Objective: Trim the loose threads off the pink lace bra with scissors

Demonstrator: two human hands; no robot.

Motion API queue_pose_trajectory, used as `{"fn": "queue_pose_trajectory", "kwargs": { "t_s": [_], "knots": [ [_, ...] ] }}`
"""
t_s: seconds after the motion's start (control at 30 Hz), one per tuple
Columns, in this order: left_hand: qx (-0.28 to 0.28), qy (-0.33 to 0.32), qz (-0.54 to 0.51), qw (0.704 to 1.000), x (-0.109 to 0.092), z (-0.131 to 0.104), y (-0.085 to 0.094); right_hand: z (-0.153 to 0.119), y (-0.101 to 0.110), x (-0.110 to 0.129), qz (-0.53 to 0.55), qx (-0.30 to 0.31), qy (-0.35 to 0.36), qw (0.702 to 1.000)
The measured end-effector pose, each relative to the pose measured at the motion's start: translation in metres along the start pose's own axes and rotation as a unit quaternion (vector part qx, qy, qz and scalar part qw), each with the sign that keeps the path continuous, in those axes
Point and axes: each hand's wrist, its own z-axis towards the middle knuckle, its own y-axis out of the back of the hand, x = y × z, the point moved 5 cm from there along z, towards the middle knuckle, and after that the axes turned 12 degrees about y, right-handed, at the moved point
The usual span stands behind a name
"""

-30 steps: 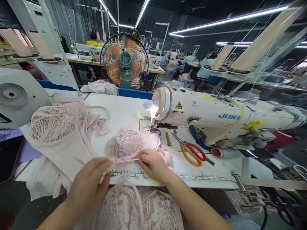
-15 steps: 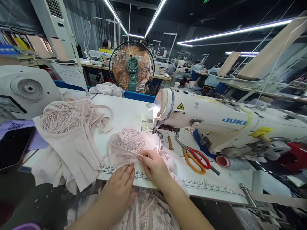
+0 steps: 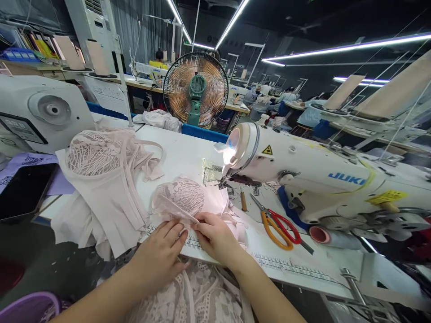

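A pale pink lace bra [image 3: 188,197] lies on the white sewing table, its far edge close to the needle area of the sewing machine [image 3: 232,166]. My right hand [image 3: 215,237] is closed, pinching the bra's near edge between thumb and fingers. Just left of it, my left hand [image 3: 160,249] has its fingers bent over the same near edge; its thumb is lower, and the fabric under the fingertips is partly hidden. A printed ruler strip [image 3: 276,262] runs along the table's front edge, passing beneath both hands.
More lace garments [image 3: 101,179] are heaped on the left, beside a phone [image 3: 27,190]. Scissors [image 3: 278,226], a wooden-handled tool [image 3: 243,201] and a thread cone [image 3: 332,236] lie right. Lace [image 3: 191,291] hangs below the table edge. A fan [image 3: 195,89] stands behind.
My left hand has gone from lying nearly flat on the ruler to bending its fingers over the bra's edge. The right hand keeps its pinch. The view has shifted slightly.
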Motion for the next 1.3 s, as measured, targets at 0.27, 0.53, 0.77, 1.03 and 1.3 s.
{"fn": "queue_pose_trajectory", "kwargs": {
  "t_s": [0.27, 0.53, 0.77, 1.03, 1.3],
  "knots": [
    [-0.153, -0.022, 0.016, 0.988, -0.01, -0.045, 0.014, 0.002, -0.002, 0.003, 0.015, 0.003, 0.015, 1.0],
    [-0.11, -0.002, 0.017, 0.994, -0.018, -0.02, 0.009, 0.008, -0.005, 0.009, 0.033, 0.021, 0.035, 0.999],
    [-0.038, 0.034, 0.027, 0.998, 0.004, -0.01, -0.002, 0.013, -0.01, 0.011, 0.029, 0.015, 0.048, 0.998],
    [-0.024, 0.056, -0.027, 0.998, 0.014, -0.015, -0.002, 0.006, -0.015, 0.009, -0.034, 0.012, 0.027, 0.999],
    [0.012, 0.028, -0.041, 0.999, 0.02, -0.009, 0.006, 0.01, -0.011, 0.009, -0.031, 0.023, 0.036, 0.999]
  ]
}}
